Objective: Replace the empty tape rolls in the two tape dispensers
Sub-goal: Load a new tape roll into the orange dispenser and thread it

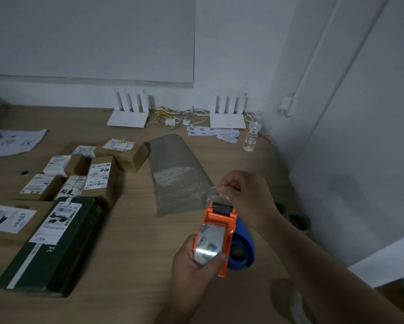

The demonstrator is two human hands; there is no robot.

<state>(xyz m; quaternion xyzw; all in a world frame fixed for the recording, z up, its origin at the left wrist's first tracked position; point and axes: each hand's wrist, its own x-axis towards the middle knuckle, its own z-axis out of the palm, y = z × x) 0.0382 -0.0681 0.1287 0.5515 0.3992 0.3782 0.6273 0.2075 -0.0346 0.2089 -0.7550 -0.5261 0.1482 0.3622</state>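
Hands work close together over a wooden table [130,242], both on one orange tape dispenser [219,224]. The left hand [194,260] is wrapped around the rear of the dispenser, thumb pressed across a clear tape roll [209,244] with printed markings that sits in the frame. The right hand [245,195] is at the dispenser's front end, fingertips pinched on a strip of clear tape [211,195] drawn up past the dark cutter blade [222,209]. Just beneath and to the right of the orange dispenser, partly hidden by it, a blue tape dispenser [242,251] lies on the table; a brownish core shows at its hub, though whether tape remains on it cannot be told. Just beyond the right hand lies a grey bubble mailer [175,174], flat on the table. To the left of the left hand lies a dark green box [56,249] with a shipping label, and beyond it a cluster of small cardboard parcels [95,169] with labels. Well beyond both hands, against the wall, stand two white routers [128,113], with a tangle of cables [173,115] between them. A clear plastic water bottle [252,134] stands far beyond the right hand, next to paper slips [212,132].
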